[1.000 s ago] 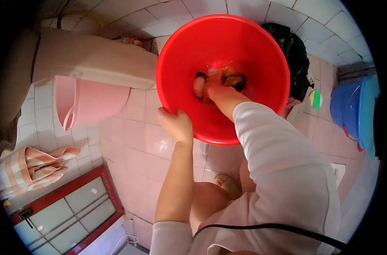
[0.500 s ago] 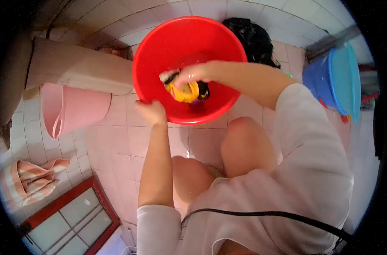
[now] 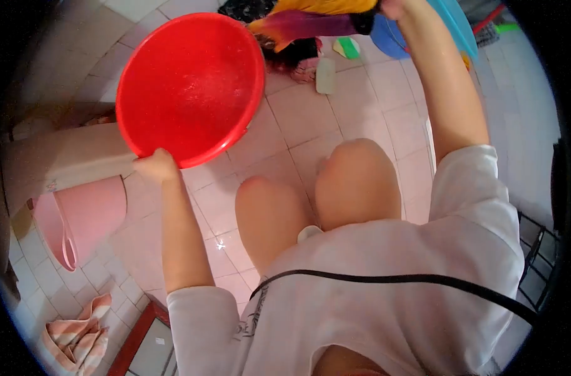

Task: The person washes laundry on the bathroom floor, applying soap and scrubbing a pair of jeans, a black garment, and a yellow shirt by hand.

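A large red basin (image 3: 191, 88) is tilted at the upper left, and no cloth shows inside it. My left hand (image 3: 157, 166) grips its lower left rim. At the top edge of the view my right hand (image 3: 393, 7) is closed on a yellow, purple and black cloth (image 3: 323, 19). The cloth stretches out leftward from the hand, its far end near the basin's right rim. Part of my right hand is cut off by the frame's edge.
Blue buckets (image 3: 389, 37) stand at the upper right. A green and white item (image 3: 347, 47) and a pale block (image 3: 325, 76) lie on the tiled floor (image 3: 304, 116). A pink bucket (image 3: 88, 210) is at the left, above a striped towel (image 3: 78, 338).
My right hand has lifted the cloth out of the basin and carried it up and right. The basin, still held by my left hand, now appears farther left in view.
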Demonstrator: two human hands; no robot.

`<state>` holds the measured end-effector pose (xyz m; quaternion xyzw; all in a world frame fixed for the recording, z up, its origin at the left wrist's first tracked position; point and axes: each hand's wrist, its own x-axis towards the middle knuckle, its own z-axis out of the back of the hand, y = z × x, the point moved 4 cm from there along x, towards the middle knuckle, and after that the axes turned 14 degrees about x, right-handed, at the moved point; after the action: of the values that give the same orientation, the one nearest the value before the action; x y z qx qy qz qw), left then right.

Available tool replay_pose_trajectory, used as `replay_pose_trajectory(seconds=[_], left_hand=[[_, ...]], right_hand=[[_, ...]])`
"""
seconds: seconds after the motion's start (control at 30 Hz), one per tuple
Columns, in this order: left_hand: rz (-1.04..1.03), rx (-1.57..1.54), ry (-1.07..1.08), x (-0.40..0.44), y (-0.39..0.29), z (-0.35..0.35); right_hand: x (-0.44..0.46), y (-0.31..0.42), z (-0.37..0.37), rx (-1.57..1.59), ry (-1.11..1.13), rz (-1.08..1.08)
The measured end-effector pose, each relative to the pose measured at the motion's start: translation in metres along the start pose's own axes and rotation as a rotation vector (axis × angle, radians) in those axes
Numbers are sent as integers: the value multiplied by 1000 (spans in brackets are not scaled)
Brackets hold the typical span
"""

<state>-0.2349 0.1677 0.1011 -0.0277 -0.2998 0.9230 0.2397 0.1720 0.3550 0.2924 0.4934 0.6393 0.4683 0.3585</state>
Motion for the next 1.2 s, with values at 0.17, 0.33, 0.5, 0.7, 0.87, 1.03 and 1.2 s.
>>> replay_pose_trajectory(seconds=[0.17,0.33,0.5,0.7,0.87,1.03,1.2], left_hand=[[-49,-61,78,-3,-8,10],[-501,326,-413,-41,-47,41],[-1400,-127,183,-174,-91,4],[-1129,149,734,-251,-49,-142],[-826,464,1278,-237,-4,-191],[-571,63,1141,-209,-21,-197],[63,-554,1350,-211,-54,-159]], right_hand=[[-56,-67,102,-256,-319,-284],[-108,-214,161,-755,35,-488],[-162,-272,108,-1217,332,-755],[-167,-298,78,-643,532,-442],[-167,-277,96,-461,169,-361],[-178,-284,144,-880,15,-40],[-202,-316,187,-800,-153,-281]])
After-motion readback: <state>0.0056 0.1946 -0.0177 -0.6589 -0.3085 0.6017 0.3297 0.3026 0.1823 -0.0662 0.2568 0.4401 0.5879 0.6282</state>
